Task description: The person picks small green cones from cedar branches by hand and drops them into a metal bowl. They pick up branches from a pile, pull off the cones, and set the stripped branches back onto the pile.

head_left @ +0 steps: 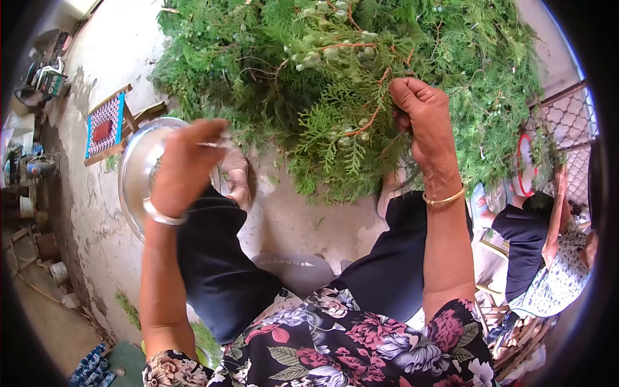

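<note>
My right hand (422,119) is closed round the stem of a green conifer branch (348,119), which hangs to its left with orange-brown twigs and pale green cones. My left hand (190,161), blurred by motion, is over the right part of a round metal basin (138,171). Its fingers are drawn together, pointing right; whatever they hold, if anything, is too blurred to make out. Behind the branch lies a large heap of cut green foliage (225,51).
A small stool with a woven seat (106,128) stands at the left, beside the basin. Another person (535,251) sits at the right near a red-rimmed round container (525,164) and a metal lattice (577,119). Various household items line the far left.
</note>
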The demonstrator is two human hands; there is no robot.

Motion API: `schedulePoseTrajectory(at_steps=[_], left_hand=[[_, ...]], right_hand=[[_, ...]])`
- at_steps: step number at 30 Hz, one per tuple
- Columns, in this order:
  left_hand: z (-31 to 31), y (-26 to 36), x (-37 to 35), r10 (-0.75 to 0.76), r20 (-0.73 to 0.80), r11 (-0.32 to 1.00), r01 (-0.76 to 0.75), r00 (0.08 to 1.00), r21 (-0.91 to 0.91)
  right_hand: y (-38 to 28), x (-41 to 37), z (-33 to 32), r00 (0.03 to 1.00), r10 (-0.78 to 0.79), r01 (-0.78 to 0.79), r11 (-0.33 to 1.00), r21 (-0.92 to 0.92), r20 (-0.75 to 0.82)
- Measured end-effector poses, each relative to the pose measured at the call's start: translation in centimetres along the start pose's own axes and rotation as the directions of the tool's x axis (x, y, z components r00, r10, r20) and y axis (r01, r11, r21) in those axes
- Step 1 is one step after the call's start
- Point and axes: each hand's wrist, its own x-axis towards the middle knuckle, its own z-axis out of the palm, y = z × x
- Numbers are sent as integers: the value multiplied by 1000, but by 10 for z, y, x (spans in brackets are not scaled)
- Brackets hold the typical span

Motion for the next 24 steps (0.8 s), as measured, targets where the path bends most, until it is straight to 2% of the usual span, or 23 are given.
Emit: schedulePoseTrajectory(at_steps=[1,2,3,4,6,7,9,10,11,12,13,15,17,18,20,21,23,24], left_hand=[[20,10,5,28,124,977,-1,992,-211],[35,28,7,36,141,948,11,989,-317],[49,43,9,46,162,908,26,986,-418],[62,52,12,49,165,909,25,985,-416],[84,60,18,231,-36,817,-214,972,-536],[90,63,21,234,-29,816,-213,972,-537],[97,66,27,173,-53,675,-158,983,-720],[99,67,29,143,-43,704,-132,989,-698],[102,67,30,139,-39,704,-127,989,-699],[105,66,31,177,-98,741,-198,979,-642],[106,67,32,219,-153,772,-267,964,-577],[103,70,31,233,-126,809,-264,964,-525],[102,71,32,82,10,724,-52,997,-688],[100,67,33,80,12,724,-50,997,-688],[96,57,37,11,109,592,82,994,-802],[95,57,37,9,111,592,84,994,-802],[91,59,37,-46,85,432,97,995,-897],[82,67,34,-8,-87,841,-40,996,-539]], right_hand=[[1,2,-1,1000,-6,6,1000,1,1],[3,5,-4,1000,-12,11,1000,17,15],[5,5,-6,1000,-15,14,999,34,25],[5,5,-5,1000,-15,15,999,35,20],[5,4,1,997,13,-13,1000,-4,-76],[7,5,3,996,15,-15,1000,-4,-83],[13,7,6,989,-74,65,995,-71,-130],[14,6,6,989,-68,58,996,-73,-133],[15,6,7,982,-100,72,982,-176,-158],[16,6,9,974,-136,83,957,-276,-178],[18,6,9,975,-132,80,958,-275,-179],[24,7,9,954,-262,180,892,-415,-148],[21,5,11,960,-245,163,883,-440,-137],[20,4,12,964,-233,150,873,-463,-126],[26,4,10,961,-254,169,847,-504,-106],[28,5,9,957,-277,190,818,-543,-83],[27,2,13,952,-293,193,790,-582,-82],[27,1,14,946,-312,196,760,-620,-83]])
